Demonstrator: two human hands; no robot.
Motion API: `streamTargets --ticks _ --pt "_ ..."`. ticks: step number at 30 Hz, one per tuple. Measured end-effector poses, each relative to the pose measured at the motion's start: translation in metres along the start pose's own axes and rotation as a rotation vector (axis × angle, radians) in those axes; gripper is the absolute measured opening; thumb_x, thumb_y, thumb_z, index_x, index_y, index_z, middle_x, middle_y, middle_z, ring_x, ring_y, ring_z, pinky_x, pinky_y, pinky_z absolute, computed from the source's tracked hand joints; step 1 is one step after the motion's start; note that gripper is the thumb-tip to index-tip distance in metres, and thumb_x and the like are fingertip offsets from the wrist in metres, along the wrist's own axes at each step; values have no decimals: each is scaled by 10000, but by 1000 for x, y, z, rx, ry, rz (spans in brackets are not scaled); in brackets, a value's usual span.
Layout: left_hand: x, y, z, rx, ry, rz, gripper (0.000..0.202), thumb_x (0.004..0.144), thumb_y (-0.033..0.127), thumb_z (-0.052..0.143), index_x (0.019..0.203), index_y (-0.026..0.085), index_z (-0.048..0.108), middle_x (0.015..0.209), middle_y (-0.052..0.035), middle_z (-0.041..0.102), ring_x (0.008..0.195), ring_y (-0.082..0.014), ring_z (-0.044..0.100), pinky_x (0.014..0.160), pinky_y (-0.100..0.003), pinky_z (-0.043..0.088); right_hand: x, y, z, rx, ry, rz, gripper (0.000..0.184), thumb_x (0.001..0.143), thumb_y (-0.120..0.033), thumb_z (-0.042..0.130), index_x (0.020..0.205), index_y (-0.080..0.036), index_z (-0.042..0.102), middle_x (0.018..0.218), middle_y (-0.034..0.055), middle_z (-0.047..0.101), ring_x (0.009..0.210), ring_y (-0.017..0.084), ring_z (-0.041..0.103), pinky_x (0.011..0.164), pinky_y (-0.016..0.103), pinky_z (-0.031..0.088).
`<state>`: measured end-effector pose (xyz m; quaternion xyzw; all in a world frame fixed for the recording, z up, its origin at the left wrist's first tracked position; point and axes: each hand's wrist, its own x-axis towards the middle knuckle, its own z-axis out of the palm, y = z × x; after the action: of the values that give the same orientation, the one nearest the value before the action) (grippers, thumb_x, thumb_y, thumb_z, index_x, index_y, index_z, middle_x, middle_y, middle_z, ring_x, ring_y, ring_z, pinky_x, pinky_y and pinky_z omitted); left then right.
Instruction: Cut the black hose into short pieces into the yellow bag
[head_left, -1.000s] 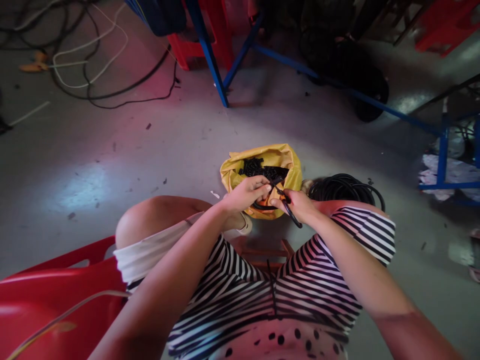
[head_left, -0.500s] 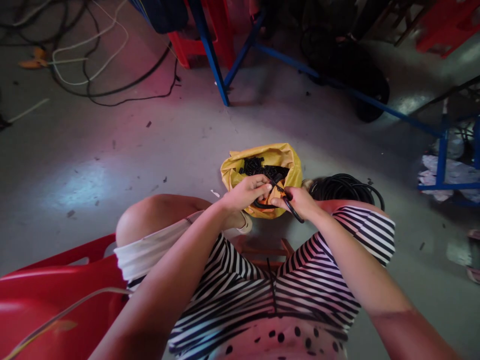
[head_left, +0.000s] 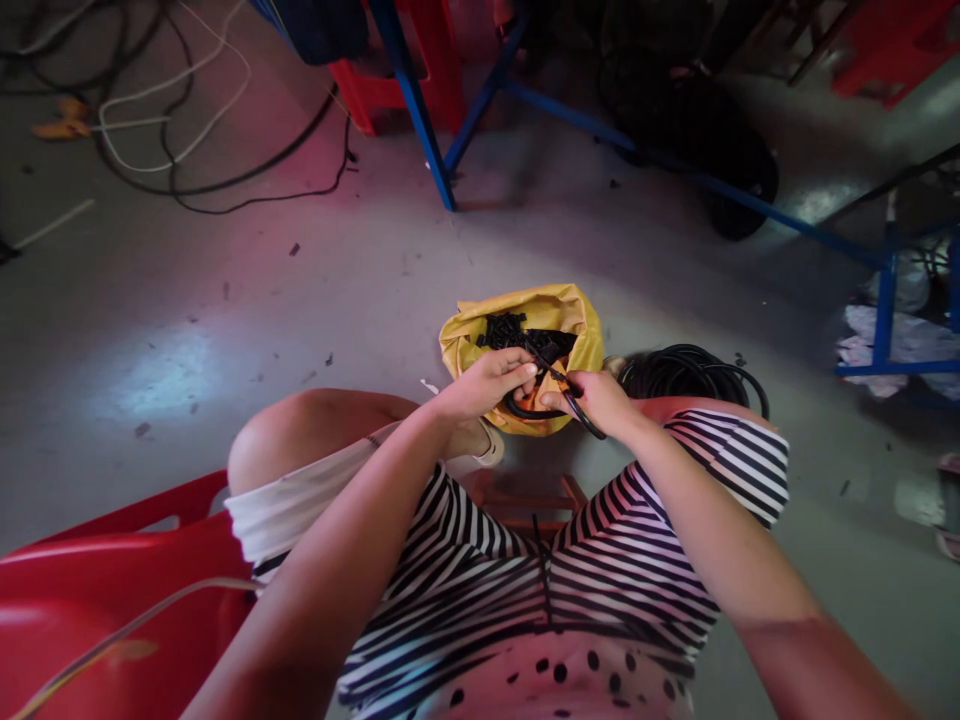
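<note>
I sit over a yellow bag (head_left: 465, 340) on the floor that holds several small black pieces (head_left: 502, 328). My left hand (head_left: 486, 385) is closed, pinching a black cable (head_left: 525, 408) that loops below my fingers in front of the bag. My right hand (head_left: 596, 400) is closed round a black-handled cutting tool (head_left: 577, 410), whose tip points toward my left fingertips over the bag's mouth. Both hands meet just above the bag. A coil of black cable (head_left: 690, 375) lies on the floor right of the bag, beside my right knee.
A red plastic chair (head_left: 112, 590) stands at the lower left. A blue metal frame (head_left: 420, 110) and red stools stand ahead. Loose black and white cords (head_left: 180, 140) sprawl at the upper left. More blue framing (head_left: 889, 310) and white sheets lie at the right.
Both hands have shifted very slightly up and toward the bag; the tool's tip now sits closer to my left fingers. Otherwise nothing has moved.
</note>
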<state>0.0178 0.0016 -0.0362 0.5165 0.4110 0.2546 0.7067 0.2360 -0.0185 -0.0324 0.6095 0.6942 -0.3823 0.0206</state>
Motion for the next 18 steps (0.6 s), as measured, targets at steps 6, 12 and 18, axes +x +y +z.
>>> streamTargets --ticks 6,12,18 --pt "-2 2 0 -46 -5 -12 367 902 516 612 832 162 550 685 16 562 606 -95 491 619 -243 407 0 0 -2 28 -19 9 600 797 -767 631 769 -170 685 649 38 616 615 149 525 577 244 297" --pt "-2 3 -2 -87 -20 -17 410 900 559 611 810 166 535 685 20 539 608 -93 478 621 -241 404 2 2 -3 18 -5 1 608 784 -773 636 743 -168 683 629 35 605 590 141 492 566 243 290" --pt "1 -5 0 -92 -96 -29 414 891 567 622 847 160 560 703 19 546 621 -97 479 608 -240 400 -2 3 -3 22 -9 -46 611 782 -779 635 774 -168 675 646 28 597 600 135 485 569 236 294"
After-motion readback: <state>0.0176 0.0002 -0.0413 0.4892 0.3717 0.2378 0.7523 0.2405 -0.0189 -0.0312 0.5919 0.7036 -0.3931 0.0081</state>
